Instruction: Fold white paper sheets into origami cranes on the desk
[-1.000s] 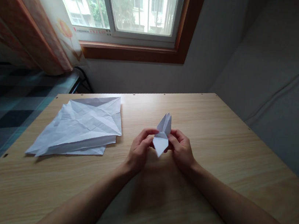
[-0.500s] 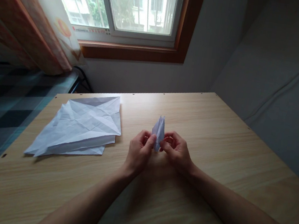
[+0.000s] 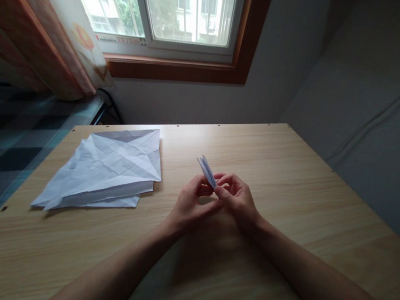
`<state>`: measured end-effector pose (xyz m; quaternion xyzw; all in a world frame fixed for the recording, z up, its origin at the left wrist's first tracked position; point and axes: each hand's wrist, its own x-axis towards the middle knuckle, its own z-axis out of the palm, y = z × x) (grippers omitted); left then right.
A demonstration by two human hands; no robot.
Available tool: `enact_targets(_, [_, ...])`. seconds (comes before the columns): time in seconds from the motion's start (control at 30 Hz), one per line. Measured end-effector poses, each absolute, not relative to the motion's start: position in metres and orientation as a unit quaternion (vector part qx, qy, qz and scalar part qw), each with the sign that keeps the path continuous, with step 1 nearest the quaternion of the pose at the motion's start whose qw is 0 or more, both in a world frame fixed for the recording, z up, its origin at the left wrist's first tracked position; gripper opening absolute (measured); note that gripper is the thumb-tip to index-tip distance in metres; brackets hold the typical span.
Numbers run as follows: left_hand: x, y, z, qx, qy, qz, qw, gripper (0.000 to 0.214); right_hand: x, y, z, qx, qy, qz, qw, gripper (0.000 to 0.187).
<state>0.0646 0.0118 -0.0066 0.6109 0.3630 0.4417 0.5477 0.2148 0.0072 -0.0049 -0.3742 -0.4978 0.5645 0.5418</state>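
Observation:
A small piece of folded white paper (image 3: pixel 207 172) is held above the wooden table, its layered points tilted up and to the left. My right hand (image 3: pixel 238 197) is closed, pinching the lower end of the paper between thumb and fingers. Around the paper from the other side curls my left hand (image 3: pixel 192 203), fingers behind it and thumb reaching across below toward the right fingertips. The exact contact of the left fingers is partly hidden.
Several creased white paper sheets (image 3: pixel 117 158) lie stacked on the left of the wooden table (image 3: pixel 292 183). A checked cloth surface (image 3: pixel 7 143) adjoins at left. Behind are a curtain (image 3: pixel 36 13) and a window (image 3: pixel 190 9); a cable (image 3: pixel 380 113) runs along the right wall.
The folded paper has turned from upright, broad side showing, to edge-on and tilted left. My left thumb has moved off its face to below it; the right hand has stayed nearly in place.

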Motion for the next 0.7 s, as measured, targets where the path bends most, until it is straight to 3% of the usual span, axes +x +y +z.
enact_targets(0.2, [0.0631,0.0135,-0.0096,0.603,0.373,0.461,0.534,0.036,0.2134,0.0069,-0.0084,-0.367,-0.512,0.55,0.548,0.024])
enact_targets(0.4, [0.0604,0.0142,-0.0124,0.609,0.405,0.476,0.488,0.027,0.2134,0.0081,-0.0115,-0.422,-0.516,0.531,0.523,0.036])
enact_targets(0.57, [0.0624,0.0127,-0.0071,0.634,0.426,0.474,0.438,0.023,0.2144,0.0082,-0.0064,-0.431,-0.504,0.535,0.523,0.028])
enact_targets(0.7, [0.0626,0.013,-0.0036,0.601,0.435,0.477,0.471,0.027,0.2168,0.0091,-0.0049,-0.429,-0.501,0.535,0.528,0.023])
